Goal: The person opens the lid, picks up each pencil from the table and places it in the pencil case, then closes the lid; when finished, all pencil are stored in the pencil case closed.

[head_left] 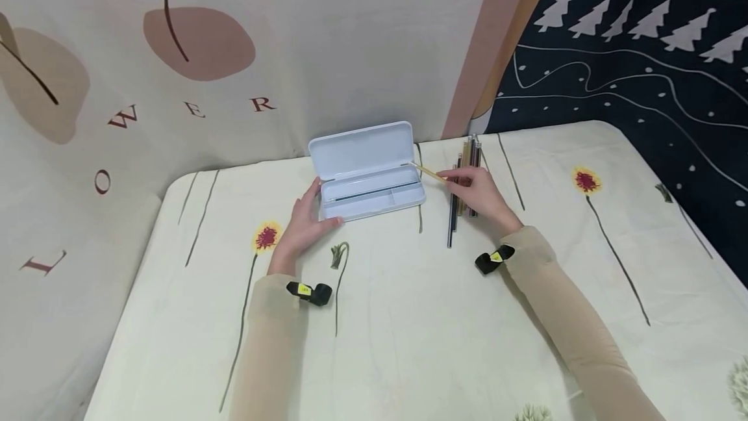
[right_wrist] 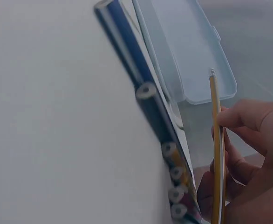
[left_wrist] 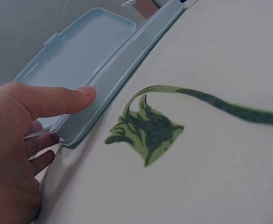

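A pale blue pencil case (head_left: 362,151) stands with its lid up near the back of the table. One thin dark pencil (head_left: 376,192) lies lengthwise inside it. At the case's left end, my left hand (head_left: 305,225) grips the corner, thumb along the front wall (left_wrist: 97,100) and fingers round the end. My right hand (head_left: 476,192) pinches a yellow pencil (head_left: 429,173) between thumb and fingers, its tip pointing at the case's right end. Below that hand lies a row of colored pencils (right_wrist: 127,42), partly covered by it in the head view.
White cloth with printed flowers (head_left: 586,180) covers the table (head_left: 409,317). A pale patterned curtain (head_left: 350,38) rises right behind the case. To the right hangs a dark cloth with tree shapes (head_left: 619,83).
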Demonstrator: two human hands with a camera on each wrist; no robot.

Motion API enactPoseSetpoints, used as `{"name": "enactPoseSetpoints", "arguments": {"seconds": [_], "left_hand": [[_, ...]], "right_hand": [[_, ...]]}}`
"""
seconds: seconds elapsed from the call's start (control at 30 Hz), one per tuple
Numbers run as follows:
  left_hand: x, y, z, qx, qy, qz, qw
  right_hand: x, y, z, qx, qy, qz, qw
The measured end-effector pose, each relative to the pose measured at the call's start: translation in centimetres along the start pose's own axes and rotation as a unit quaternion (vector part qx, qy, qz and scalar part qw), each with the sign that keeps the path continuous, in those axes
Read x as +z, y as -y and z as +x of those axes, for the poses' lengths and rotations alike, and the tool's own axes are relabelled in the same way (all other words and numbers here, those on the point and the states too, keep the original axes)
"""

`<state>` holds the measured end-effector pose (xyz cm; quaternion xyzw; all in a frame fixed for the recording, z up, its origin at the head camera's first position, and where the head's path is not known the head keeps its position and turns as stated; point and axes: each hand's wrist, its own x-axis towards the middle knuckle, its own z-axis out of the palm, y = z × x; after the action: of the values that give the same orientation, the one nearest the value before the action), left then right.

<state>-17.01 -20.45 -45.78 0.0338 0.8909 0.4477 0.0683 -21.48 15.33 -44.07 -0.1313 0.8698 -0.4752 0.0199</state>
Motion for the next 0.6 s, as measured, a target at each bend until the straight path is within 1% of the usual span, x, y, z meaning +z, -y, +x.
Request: {"name": "enactPoseSetpoints", "arguments": {"seconds": [0.27,0.4,0.6], "left_hand": [[0.0,0.0,0.0,0.002,-0.003,-0.002,1.0000],[0.0,0.0,0.0,0.001,-0.001,0.000,1.0000],[0.0,0.0,0.0,0.003,-0.002,0.004,1.0000]], "right_hand": [[1.1,1.1,0.9,-0.039,0.017,0.003,0.999],[1.7,1.4,1.3,-0.043,0.023,0.004,0.999],[2.5,2.0,1.9,-0.054,0.048,0.013,0.997]]}}
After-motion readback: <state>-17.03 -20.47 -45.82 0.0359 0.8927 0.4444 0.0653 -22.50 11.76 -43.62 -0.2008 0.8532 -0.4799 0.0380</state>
